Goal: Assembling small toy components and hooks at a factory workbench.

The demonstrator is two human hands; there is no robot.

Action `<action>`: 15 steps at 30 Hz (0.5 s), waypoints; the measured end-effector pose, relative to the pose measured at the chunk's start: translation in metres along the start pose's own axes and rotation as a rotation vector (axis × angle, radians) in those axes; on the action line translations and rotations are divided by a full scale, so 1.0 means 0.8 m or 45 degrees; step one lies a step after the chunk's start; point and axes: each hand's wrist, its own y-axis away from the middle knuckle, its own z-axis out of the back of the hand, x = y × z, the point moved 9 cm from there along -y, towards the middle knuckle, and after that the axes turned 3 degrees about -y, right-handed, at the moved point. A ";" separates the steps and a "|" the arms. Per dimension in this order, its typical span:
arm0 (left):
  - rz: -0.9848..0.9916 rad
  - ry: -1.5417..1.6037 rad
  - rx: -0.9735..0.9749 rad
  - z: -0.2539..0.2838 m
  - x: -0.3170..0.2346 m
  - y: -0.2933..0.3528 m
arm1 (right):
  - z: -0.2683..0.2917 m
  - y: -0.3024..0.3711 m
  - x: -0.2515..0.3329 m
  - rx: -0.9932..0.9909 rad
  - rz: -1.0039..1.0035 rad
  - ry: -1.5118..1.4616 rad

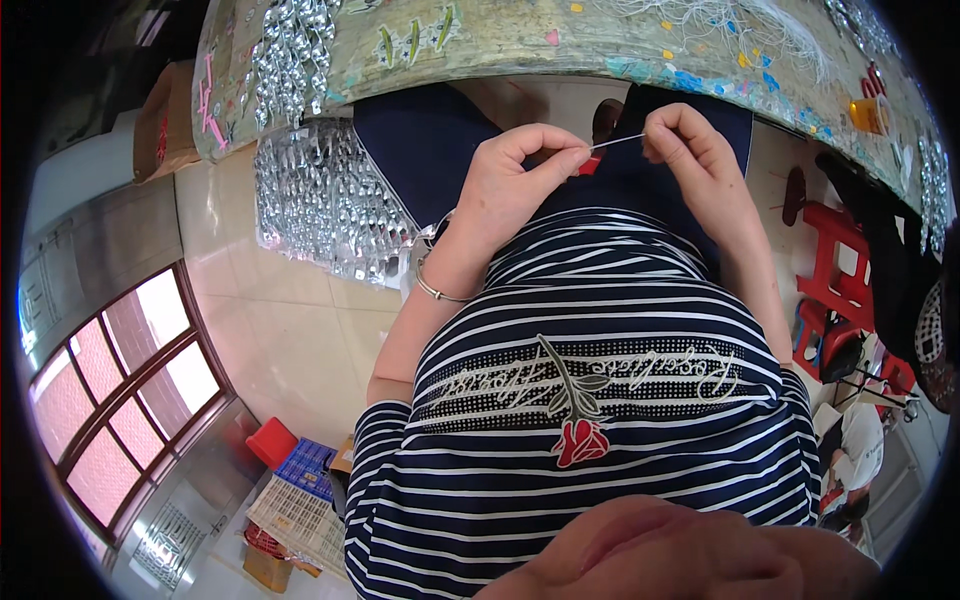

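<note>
I've got left hand [508,180] and right hand [703,168] pinching a strand [617,141] between them, worktop [500,55] just beyond.

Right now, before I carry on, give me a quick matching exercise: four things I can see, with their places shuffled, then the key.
Things:
1. thin pale strand
2. orange cup
3. pink sticks
4. red stool

Places:
A. near the right end of the table
B. off the table, at the picture's right
C. between the left hand and the right hand
D. at the table's left end

Pairs: 1-C, 2-A, 3-D, 4-B
</note>
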 end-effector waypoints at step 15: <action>-0.030 0.175 -0.085 -0.010 -0.008 0.000 | -0.029 0.000 0.039 0.059 0.251 -0.009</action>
